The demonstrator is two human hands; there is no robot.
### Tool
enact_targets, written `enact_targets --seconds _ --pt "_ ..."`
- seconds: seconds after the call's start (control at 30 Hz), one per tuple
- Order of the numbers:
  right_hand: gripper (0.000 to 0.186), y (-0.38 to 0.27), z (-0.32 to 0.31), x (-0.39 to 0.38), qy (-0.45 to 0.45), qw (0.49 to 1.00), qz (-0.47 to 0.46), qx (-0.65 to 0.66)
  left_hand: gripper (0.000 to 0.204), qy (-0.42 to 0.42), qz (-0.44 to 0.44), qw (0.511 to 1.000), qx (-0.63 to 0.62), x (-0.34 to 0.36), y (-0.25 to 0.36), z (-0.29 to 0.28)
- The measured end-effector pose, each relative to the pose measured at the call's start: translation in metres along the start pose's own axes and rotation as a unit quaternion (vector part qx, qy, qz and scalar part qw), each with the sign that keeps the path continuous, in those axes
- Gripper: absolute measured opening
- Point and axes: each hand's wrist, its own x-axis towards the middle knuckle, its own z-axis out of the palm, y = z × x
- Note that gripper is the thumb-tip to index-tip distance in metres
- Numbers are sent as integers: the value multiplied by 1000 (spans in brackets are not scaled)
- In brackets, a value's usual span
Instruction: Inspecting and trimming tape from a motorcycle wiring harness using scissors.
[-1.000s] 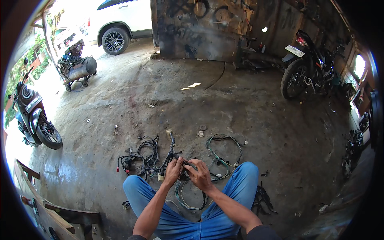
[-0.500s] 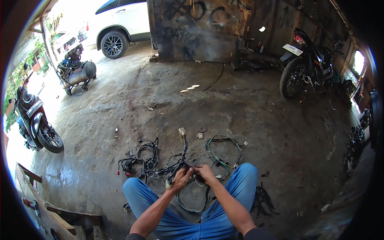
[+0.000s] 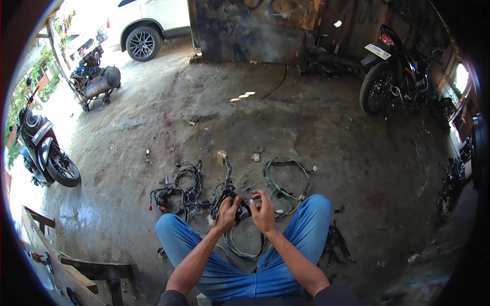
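Observation:
Between my knees, my left hand (image 3: 227, 215) is closed round the dark bundle of a wiring harness (image 3: 227, 176). One bundle end rises beyond that hand to a pale connector block (image 3: 222, 156). My right hand (image 3: 263, 213) is just to the right, fingers curled in toward the thumb beside a dark strip; what its fingertips pinch is too small to make out. Left of my hands, the harness's tangled black branches (image 3: 190, 176) lie on the floor, with a red-tipped end. A loop of green and dark wires (image 3: 286, 162) spreads to the right, and pale wires (image 3: 240, 251) curve below my hands.
Small pale pieces (image 3: 255, 157) lie beyond the harness. Black scraps (image 3: 337, 245) are beside my right knee. A wooden bench (image 3: 97, 275) stands at the lower left. Motorcycles (image 3: 60, 166) stand at both sides, with a compressor (image 3: 99, 84) and white car (image 3: 171, 20) farther off.
My right hand has lifted slightly away from my left, its fingers now raised. My left hand keeps its grip on the bundle. The pale connector has shifted left, and the whole view has tilted slightly.

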Motion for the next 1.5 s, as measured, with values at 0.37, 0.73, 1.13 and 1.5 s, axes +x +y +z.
enact_targets --seconds 0.37,0.73,1.13,1.5 --pt "42 -9 10 -5 -33 958 -255 -130 42 -81 -109 984 -117 10 -2 -23" --pt "17 -7 16 2 18 959 -273 -75 46 -102 -105 983 -110 12 2 -18" --pt "31 61 -10 43 -198 883 360 226 41 -129 13 983 -128 8 24 -21" --pt "25 -97 -211 19 299 950 -1 93 54 -139 -59 967 -204 1 20 -30"
